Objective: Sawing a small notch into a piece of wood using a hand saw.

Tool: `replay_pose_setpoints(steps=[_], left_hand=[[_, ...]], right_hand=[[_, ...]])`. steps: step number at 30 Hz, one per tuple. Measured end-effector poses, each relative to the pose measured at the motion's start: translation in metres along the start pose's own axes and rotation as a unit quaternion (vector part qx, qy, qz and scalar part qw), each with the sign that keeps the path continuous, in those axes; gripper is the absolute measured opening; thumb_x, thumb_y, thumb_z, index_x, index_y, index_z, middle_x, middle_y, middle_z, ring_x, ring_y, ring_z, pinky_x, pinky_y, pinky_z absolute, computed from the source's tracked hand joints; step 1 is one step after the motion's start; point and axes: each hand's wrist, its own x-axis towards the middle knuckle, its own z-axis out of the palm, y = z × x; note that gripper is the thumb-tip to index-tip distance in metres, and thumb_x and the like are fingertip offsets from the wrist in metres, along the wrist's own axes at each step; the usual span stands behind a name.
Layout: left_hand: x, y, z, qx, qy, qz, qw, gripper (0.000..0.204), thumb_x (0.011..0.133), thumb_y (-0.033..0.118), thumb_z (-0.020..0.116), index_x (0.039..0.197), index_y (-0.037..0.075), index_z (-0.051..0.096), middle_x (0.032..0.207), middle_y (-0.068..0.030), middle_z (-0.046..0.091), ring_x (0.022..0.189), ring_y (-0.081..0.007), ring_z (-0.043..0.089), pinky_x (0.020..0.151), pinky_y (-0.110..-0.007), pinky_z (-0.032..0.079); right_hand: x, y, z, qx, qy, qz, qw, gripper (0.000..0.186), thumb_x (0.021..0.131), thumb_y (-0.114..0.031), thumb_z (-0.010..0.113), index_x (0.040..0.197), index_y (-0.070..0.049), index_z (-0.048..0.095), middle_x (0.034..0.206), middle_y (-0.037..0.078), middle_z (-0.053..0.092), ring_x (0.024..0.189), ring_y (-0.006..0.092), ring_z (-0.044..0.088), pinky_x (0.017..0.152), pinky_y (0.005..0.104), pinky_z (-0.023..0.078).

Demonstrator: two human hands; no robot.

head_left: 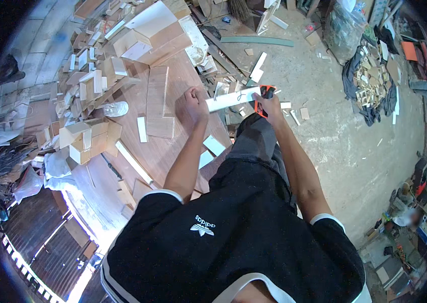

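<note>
A long white strip of board (pixel 228 100) with a dark hand-drawn mark reaches from the table's right side out over the edge. My left hand (pixel 196 105) is closed at its left end, fingers curled, resting over the tabletop. At the other end, my right hand (pixel 270 107) is wrapped round the orange and black handle (pixel 261 109) of what looks like a hand saw. That handle lies against the strip; I cannot make out the blade. Below my left forearm, white offcuts (pixel 214 145) rest at the table edge.
The brown wooden table (pixel 131 132) carries box-like wooden pieces (pixel 92 141), a flat brown panel (pixel 159 101), a clear plastic cup (pixel 116 109) and a long white-faced strip (pixel 133 161). Offcuts litter the concrete floor (pixel 337 146). A dark sack of wood scraps (pixel 372 83) lies at the far right.
</note>
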Motion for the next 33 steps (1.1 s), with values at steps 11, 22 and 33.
replay_pose_setpoints(steps=[11,22,33], left_hand=[[0.0,-0.04,-0.067,-0.196,-0.324,0.015,0.925,0.041,0.084,0.028,0.067,0.116,0.004,0.058,0.094,-0.0069,0.062,0.086,-0.0127,0.056,0.08,-0.027,0.046],[-0.012,-0.02,-0.073,-0.136,-0.436,-0.111,0.883,0.032,0.082,0.014,0.07,0.109,0.0,0.06,0.083,-0.004,0.062,0.072,-0.0103,0.056,0.068,-0.026,0.047],[-0.006,-0.028,-0.076,-0.208,-0.424,-0.089,0.877,0.03,0.09,0.022,0.059,0.108,-0.002,0.059,0.083,-0.0037,0.06,0.076,-0.0107,0.055,0.068,-0.025,0.046]], right_hand=[[-0.011,0.016,0.004,-0.086,-0.009,-0.095,0.992,0.021,0.083,-0.005,0.066,0.093,-0.005,0.048,0.06,0.001,0.049,0.043,0.0098,0.047,0.04,0.0272,0.039],[-0.023,0.017,-0.004,-0.036,-0.002,-0.052,0.998,0.021,0.082,-0.008,0.068,0.085,-0.007,0.048,0.058,-0.001,0.049,0.043,0.0078,0.045,0.038,0.0251,0.038],[-0.046,0.001,-0.008,-0.029,-0.036,-0.034,0.998,0.026,0.081,-0.016,0.072,0.079,-0.009,0.047,0.057,-0.002,0.047,0.041,0.0073,0.043,0.038,0.0253,0.037]])
